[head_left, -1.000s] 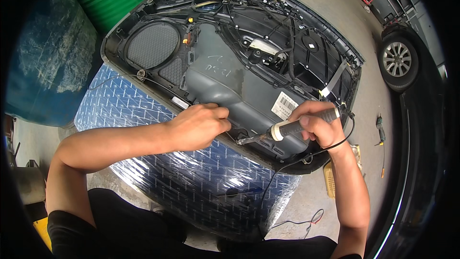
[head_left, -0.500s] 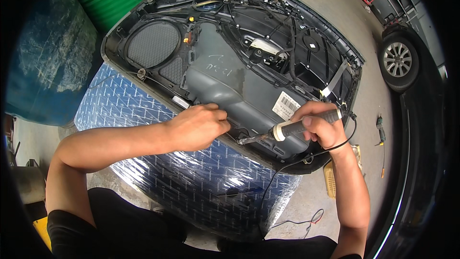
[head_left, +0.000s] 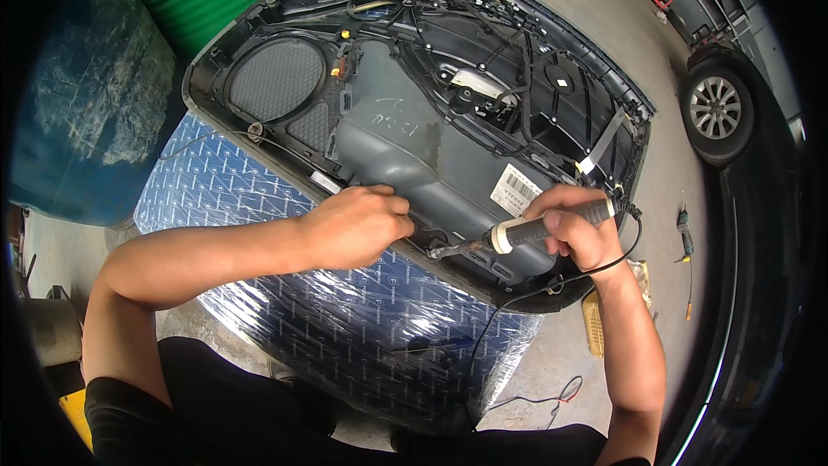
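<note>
A black car door panel lies with its inner side up, showing a round speaker grille at the left. My right hand is wrapped round the dark handle of a corded soldering iron. Its stained metal tip meets the panel near the front edge. Just left of that tip, my left hand rests closed at the same edge, fingers curled down. Whatever its fingertips pinch, if anything, is hidden. Beside the right hand, a white barcode label sticks to the grey plastic.
Under the panel is a stack wrapped in blue printed film. A green drum and a dark blue drum stand at the left. A car wheel and dark car body are on the right. The iron's cable hangs down in front.
Almost nothing differs. Both hands and the soldering iron hold practically the same place at the panel's front edge.
</note>
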A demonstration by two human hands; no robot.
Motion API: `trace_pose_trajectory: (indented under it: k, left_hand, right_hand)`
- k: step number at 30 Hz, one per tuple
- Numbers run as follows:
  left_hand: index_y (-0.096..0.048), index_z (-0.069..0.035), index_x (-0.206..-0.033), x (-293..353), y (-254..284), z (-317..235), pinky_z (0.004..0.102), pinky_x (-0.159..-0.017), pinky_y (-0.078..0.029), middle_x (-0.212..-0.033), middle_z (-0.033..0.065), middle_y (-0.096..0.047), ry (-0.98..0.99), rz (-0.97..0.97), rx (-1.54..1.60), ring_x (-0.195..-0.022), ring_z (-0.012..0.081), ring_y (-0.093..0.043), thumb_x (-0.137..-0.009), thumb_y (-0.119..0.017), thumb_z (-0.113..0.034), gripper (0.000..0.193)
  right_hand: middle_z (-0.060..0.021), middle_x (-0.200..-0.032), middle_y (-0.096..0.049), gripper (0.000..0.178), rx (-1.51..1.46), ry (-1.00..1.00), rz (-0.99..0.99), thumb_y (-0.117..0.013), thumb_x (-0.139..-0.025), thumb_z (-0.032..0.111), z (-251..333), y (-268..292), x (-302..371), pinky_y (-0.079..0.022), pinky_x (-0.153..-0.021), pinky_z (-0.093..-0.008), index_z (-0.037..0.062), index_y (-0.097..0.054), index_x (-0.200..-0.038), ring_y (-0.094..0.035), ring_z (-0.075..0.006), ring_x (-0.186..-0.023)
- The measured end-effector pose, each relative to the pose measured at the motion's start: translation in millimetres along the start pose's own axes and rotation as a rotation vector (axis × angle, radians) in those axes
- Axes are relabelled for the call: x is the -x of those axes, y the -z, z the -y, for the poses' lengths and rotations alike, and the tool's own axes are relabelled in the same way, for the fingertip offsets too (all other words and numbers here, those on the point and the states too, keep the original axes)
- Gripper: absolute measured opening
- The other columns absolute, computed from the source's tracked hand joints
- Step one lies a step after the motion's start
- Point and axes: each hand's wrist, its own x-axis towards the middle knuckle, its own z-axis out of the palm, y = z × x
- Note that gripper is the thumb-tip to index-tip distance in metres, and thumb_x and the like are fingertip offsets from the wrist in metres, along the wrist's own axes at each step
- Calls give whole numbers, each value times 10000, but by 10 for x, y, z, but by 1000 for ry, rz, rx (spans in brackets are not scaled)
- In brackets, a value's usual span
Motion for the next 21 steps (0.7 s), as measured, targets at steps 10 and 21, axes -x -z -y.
trace_pose_trajectory:
  k: [10, 21]
  left_hand:
    - [-707, -21, -817, -8, -3, -4, 411, -781, -555, -839, 105, -644, -1, -53, 34, -869, 303, -653, -692, -652, 4, 138]
    - [-710, -22, -808, -28, 7, -16, 413, -764, -554, -820, 104, -643, 8, -62, 49, -856, 302, -655, -694, -641, 7, 136]
  right_hand:
    - [-49, -649, -600, 231, 13, 20, 6, -580, -794, 101, 7, 3, -24, -406, -548, -258, -59, -704, -905, -521, -93, -558]
    - [-45, -598, -577, 236, 37, 17, -4, -571, -807, 114, 14, 1, -21, -393, -532, -252, -56, -704, -902, -512, -94, -533]
